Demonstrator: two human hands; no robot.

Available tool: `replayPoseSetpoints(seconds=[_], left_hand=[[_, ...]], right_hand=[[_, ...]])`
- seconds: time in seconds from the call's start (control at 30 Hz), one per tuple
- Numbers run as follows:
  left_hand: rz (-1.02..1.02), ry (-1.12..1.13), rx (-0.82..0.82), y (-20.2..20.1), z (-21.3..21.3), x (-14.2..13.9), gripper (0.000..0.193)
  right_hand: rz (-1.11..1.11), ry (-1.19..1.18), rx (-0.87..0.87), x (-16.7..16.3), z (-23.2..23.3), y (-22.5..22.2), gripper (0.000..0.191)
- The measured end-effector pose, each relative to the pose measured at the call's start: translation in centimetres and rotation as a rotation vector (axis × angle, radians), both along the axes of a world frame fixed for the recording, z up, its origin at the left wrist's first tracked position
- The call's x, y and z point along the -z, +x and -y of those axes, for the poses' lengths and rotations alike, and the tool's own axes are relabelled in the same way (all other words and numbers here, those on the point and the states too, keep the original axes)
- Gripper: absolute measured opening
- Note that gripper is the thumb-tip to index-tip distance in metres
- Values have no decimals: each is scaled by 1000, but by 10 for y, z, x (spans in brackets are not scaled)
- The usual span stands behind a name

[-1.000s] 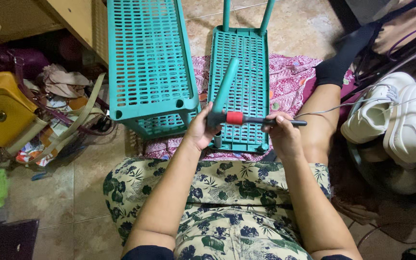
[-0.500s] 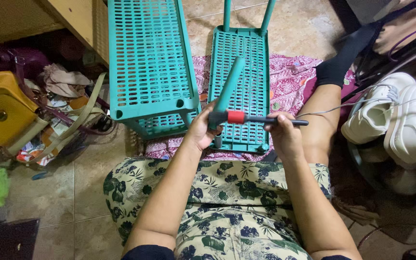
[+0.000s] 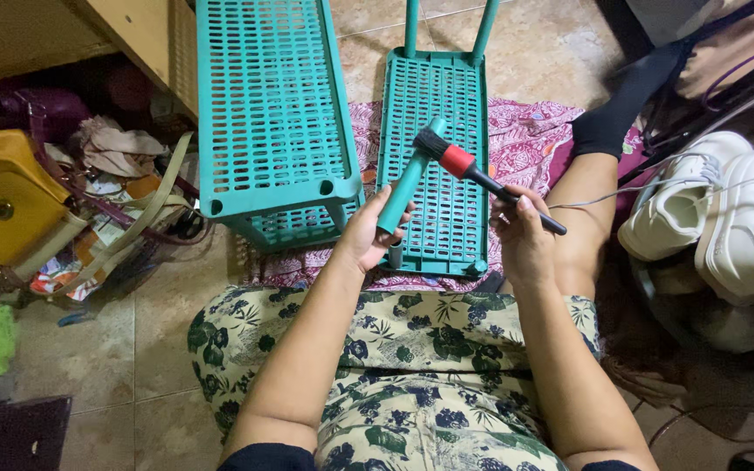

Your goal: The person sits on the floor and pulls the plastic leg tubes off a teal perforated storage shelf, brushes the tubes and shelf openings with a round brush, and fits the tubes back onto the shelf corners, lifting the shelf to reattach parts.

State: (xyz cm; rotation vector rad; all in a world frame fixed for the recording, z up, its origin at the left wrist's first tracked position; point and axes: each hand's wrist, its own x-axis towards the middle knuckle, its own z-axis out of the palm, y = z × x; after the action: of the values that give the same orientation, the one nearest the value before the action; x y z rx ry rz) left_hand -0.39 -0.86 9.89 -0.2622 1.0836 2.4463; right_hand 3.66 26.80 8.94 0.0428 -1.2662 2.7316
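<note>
My left hand (image 3: 370, 234) grips a teal plastic tube (image 3: 410, 177), held tilted with its top end up to the right. My right hand (image 3: 521, 228) holds a small brush (image 3: 473, 171) with a black handle, a red collar and dark bristles. The bristles touch the top end of the tube. Both hands are above a flat teal slotted shelf panel (image 3: 434, 113) lying on a pink patterned cloth (image 3: 534, 144). I sit on the floor in floral clothes.
A larger teal slotted rack section (image 3: 268, 113) stands to the left. A yellow bag (image 3: 6, 201) and cluttered items lie at far left under wooden furniture (image 3: 133, 30). White sneakers (image 3: 717, 218) sit at right, with dark bags behind them.
The brush has swung from lying level across the tube to pointing up-left, with its bristles now at the tube's top end. The left hand has tilted the tube slightly.
</note>
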Motion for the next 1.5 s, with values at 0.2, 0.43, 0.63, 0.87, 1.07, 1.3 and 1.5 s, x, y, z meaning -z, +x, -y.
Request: replayPoseSetpoints(seconds=[0.2,0.43,0.63,0.87,1.07,1.3,1.5], left_hand=[[71,66,-67,-6,1,1,45],[21,154,10,-6,5,5,41],[27,37,-18,-4,-1,3,31],[-27,159,40,-7,1,17,33],[-29,93,-17,-3,-2,3,38],[19,120,-4,0,1,-3,41],[0,23,-8,-1,-2,0,36]], right_hand=[[-64,-30,-174,2,-1,2,23],[-62,4,-36,-9,1,3,24],[-107,-11,-215,-2,-1,3,25],[-46,-52,-48,1,-2,2,23],[-110,2,-267,4,-2,3,19],[-62,-44,-88,-5,-3,4,20],[-103,-19,-200,-4,-2,5,18]])
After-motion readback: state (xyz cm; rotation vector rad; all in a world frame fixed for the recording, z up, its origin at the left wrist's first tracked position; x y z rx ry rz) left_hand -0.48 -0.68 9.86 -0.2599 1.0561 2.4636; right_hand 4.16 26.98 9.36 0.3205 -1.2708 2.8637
